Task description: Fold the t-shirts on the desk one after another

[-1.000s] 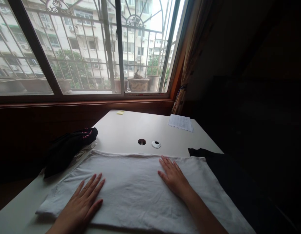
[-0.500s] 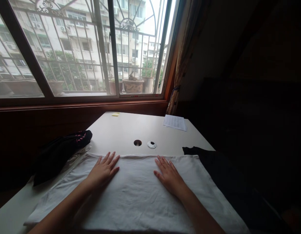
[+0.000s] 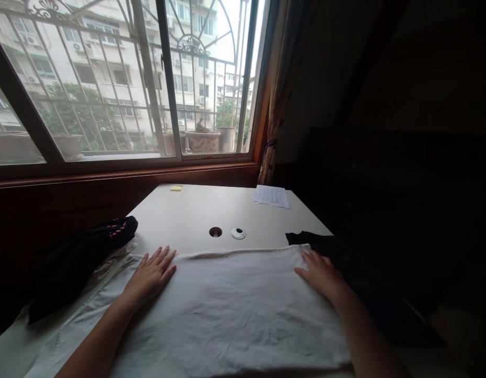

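Note:
A white cloth (image 3: 235, 310) lies spread over the near part of the white table (image 3: 187, 210), lightly wrinkled. My left hand (image 3: 150, 275) rests flat on its far left part, fingers apart and pointing away from me. At the cloth's far right corner lies my right hand (image 3: 321, 273), fingers spread, thumb toward the middle. Neither hand grips the fabric as far as I can see.
Dark clothing (image 3: 81, 262) is heaped at the left, and a dark garment (image 3: 369, 278) lies at the right. Beyond the cloth are a round hole (image 3: 215, 232), a white ring cap (image 3: 238, 233), papers (image 3: 271, 196) and a yellow note (image 3: 176, 188). A window (image 3: 120, 94) stands behind.
My right hand has slid right across the cloth to its far corner. My left hand has shifted slightly left relative to the cloth. The whole view has turned a little to the right.

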Demonstrator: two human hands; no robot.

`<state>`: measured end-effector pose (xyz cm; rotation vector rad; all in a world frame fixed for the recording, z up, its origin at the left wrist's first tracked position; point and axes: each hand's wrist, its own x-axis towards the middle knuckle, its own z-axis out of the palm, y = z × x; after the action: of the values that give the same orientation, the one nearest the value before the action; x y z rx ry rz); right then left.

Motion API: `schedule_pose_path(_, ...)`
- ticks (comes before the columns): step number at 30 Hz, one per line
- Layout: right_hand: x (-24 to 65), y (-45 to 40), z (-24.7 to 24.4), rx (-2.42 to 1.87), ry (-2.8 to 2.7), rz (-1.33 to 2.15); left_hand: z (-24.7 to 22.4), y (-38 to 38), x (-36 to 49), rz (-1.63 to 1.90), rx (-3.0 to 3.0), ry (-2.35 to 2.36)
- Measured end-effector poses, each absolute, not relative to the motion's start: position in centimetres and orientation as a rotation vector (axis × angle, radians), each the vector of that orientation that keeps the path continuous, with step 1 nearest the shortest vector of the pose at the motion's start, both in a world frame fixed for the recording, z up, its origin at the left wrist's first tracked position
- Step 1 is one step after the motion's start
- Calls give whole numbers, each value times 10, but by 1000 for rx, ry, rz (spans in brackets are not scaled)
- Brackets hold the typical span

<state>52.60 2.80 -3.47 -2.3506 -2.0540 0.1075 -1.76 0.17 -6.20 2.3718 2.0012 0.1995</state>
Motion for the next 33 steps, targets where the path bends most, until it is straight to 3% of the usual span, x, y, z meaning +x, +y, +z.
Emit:
schedule_pose_path(6,579,25,-25,-2451,-1725,441,-63,2,-27,234,2352,2024)
schedule_pose_path(16,605,19,-31,-2129,-1626,932,-66,5,-29,217,2335,2031)
schedule_pose_path(22,602,16,-28,-2096,-1642,888,-73,8,-63,250,2361,1974)
schedule_pose_path(28,617,22,-29,-2240,-1567,484,-84,3,-126,342,2265,1996)
schedule_pose_path(33,634,23,-33,-2397,-1548,451,-81,1,-143,382,2222,1966)
